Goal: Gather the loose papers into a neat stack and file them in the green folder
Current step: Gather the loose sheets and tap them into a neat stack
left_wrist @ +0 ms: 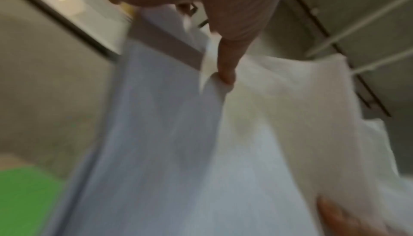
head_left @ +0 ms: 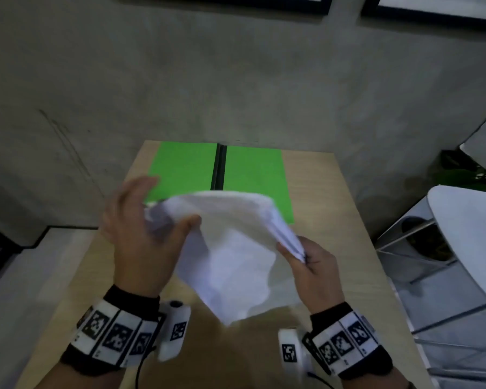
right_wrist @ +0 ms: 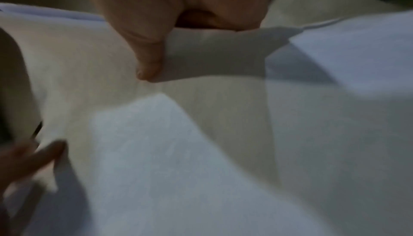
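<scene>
- The left hand (head_left: 141, 228) is up off the table (head_left: 328, 197), at about 9 o'clock from the middle of the desk. Its thumb presses on the near face of the papers (head_left: 230, 248) and its fingers go up behind the left edge, so the sheets are pinched between them. The fingertips are blurry.
- From the left wrist view, the thumb (left_wrist: 226, 66) pushes into the papers (left_wrist: 178, 151) and makes a small dent in the sheet.
- The papers are white sheets bunched loosely together, held in the air between both hands. They bend and sag, and one corner hangs down toward 6 o'clock. The edges do not line up.
- The green folder (head_left: 250, 172) lies open and flat on the table at 12 o'clock, behind the papers. A dark spine runs down its middle. The near part of it is hidden by the sheets.
- The right hand (head_left: 310, 265) is at about 4 o'clock. It grips the right corner of the papers, thumb on top and fingers curled under.
- From the right wrist view, the thumb (right_wrist: 147, 54) lies clamped down on the papers (right_wrist: 201, 151).
- A white chair (head_left: 469, 234) stands at 3 o'clock, just beside the table.
</scene>
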Demonstrator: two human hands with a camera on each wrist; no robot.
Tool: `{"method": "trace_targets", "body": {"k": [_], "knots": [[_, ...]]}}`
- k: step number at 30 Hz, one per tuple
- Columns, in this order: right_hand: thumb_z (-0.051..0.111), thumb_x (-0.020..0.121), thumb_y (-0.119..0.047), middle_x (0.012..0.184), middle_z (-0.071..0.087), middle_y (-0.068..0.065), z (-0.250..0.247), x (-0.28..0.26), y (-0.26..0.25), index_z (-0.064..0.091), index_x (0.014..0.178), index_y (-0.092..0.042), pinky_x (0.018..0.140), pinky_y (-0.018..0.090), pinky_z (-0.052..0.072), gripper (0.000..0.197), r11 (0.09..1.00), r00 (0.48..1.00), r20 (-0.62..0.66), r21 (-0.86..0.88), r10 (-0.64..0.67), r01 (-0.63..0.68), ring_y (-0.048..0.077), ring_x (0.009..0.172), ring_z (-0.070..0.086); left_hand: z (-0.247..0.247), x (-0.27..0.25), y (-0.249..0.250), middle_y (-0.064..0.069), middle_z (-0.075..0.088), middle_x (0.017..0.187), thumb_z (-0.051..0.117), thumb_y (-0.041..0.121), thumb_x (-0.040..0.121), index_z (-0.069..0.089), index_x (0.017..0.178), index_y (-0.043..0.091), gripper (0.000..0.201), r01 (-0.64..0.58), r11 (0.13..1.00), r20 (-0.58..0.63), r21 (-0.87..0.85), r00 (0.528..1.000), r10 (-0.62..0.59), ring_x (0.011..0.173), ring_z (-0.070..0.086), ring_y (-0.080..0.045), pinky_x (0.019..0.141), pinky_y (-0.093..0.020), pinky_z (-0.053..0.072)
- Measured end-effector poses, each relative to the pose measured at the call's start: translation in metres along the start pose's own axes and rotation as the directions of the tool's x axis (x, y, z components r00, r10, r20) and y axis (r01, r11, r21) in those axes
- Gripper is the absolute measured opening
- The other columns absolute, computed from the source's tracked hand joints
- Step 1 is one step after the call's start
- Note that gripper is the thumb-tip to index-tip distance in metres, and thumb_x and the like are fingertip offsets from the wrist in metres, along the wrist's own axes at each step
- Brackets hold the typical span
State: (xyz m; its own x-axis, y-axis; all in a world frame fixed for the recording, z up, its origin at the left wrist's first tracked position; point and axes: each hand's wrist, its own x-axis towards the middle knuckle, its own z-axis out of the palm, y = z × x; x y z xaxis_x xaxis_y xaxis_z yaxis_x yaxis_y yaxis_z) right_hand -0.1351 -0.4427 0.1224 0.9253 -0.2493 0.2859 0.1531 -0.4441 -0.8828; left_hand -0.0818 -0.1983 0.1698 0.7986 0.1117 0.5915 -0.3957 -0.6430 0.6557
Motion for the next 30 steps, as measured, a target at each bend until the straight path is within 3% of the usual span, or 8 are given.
{"method": "trace_targets", "body": {"k": [3,6,10,14,21,24,27,30], "knots": [[0.074,0.072,-0.041,0.048,0.046,-0.009,-0.007,-0.003,-0.002,0.060,0.058,-0.013,0.048,0.017,0.033,0.034,0.966,0.984,-0.047,0.203,0.170,-0.157,0.000,0.049,0.038,0.004,0.002,-0.007,-0.011,0.046,0.140,0.084,0.038,0.059,0.031,0.139,0.007,0.100,0.346,0.835,0.189,-0.429,0.938,-0.291,0.123,0.051,-0.018,0.097,-0.031,0.048],[0.070,0.060,-0.063,0.055,0.057,-0.007,-0.010,-0.006,-0.003,0.062,0.060,-0.019,0.053,0.018,0.043,0.045,0.945,0.980,-0.035,0.272,0.197,-0.180,0.003,0.055,0.052,0.010,-0.005,0.006,0.010,0.071,0.110,0.076,0.030,0.072,0.050,0.127,0.007,0.065,0.460,0.689,0.412,-0.560,0.876,-0.250,0.102,0.066,-0.009,0.074,-0.015,0.052],[0.073,0.076,-0.023,0.060,0.067,-0.014,-0.014,-0.008,-0.003,0.067,0.059,-0.021,0.057,0.015,0.049,0.018,0.920,0.986,-0.020,0.364,0.164,-0.146,0.000,0.062,0.064,0.020,-0.019,0.013,0.029,0.068,0.100,0.056,0.003,0.089,0.047,0.124,-0.003,0.036,0.313,0.765,0.315,-0.563,0.937,-0.152,0.094,0.063,0.009,0.076,-0.007,0.047],[0.071,0.075,-0.004,0.080,0.074,-0.021,-0.012,-0.016,0.002,0.064,0.094,-0.022,0.062,0.010,0.051,0.028,0.888,0.971,0.050,0.396,0.234,-0.234,-0.005,0.076,0.068,0.027,-0.038,0.011,0.009,0.067,0.110,0.067,0.031,0.074,0.043,0.124,0.010,0.059,0.397,0.723,0.361,-0.565,0.907,-0.216,0.102,0.064,-0.006,0.082,-0.022,0.053],[0.072,0.073,0.004,0.075,0.075,-0.008,-0.008,-0.013,-0.005,0.066,0.094,-0.008,0.057,0.015,0.052,0.025,0.870,0.963,-0.009,0.431,0.268,-0.238,0.003,0.070,0.069,0.018,-0.027,0.024,-0.002,0.055,0.134,0.076,0.061,0.056,0.040,0.131,0.039,0.086,0.428,0.663,0.279,-0.614,0.904,-0.325,0.123,0.053,-0.018,0.100,-0.035,0.045],[0.077,0.070,-0.001,0.080,0.074,-0.003,-0.007,-0.013,-0.003,0.067,0.095,-0.008,0.060,0.016,0.053,0.028,0.882,0.961,-0.025,0.403,0.277,-0.244,0.005,0.075,0.070,0.018,-0.016,0.037,0.011,0.063,0.123,0.067,0.056,0.066,0.045,0.134,0.030,0.077,0.442,0.616,0.234,-0.652,0.890,-0.391,0.115,0.057,-0.004,0.092,-0.018,0.044],[0.078,0.069,-0.002,0.080,0.076,-0.005,-0.007,-0.016,0.000,0.069,0.093,-0.010,0.063,0.017,0.054,0.027,0.889,0.961,-0.019,0.384,0.277,-0.249,0.007,0.078,0.071,0.022,-0.009,0.039,0.034,0.068,0.080,0.066,0.033,0.083,0.053,0.129,0.022,0.049,0.483,0.579,0.218,-0.657,0.856,-0.468,0.078,0.057,0.020,0.067,0.000,0.039],[0.074,0.073,0.004,0.076,0.075,-0.015,-0.006,-0.017,-0.001,0.067,0.088,-0.017,0.061,0.014,0.053,0.027,0.882,0.961,0.011,0.394,0.277,-0.258,0.000,0.072,0.069,0.023,-0.009,0.036,0.022,0.070,0.088,0.063,0.031,0.087,0.055,0.126,0.025,0.041,0.494,0.588,0.222,-0.641,0.852,-0.474,0.075,0.056,0.020,0.063,0.003,0.036]]}}
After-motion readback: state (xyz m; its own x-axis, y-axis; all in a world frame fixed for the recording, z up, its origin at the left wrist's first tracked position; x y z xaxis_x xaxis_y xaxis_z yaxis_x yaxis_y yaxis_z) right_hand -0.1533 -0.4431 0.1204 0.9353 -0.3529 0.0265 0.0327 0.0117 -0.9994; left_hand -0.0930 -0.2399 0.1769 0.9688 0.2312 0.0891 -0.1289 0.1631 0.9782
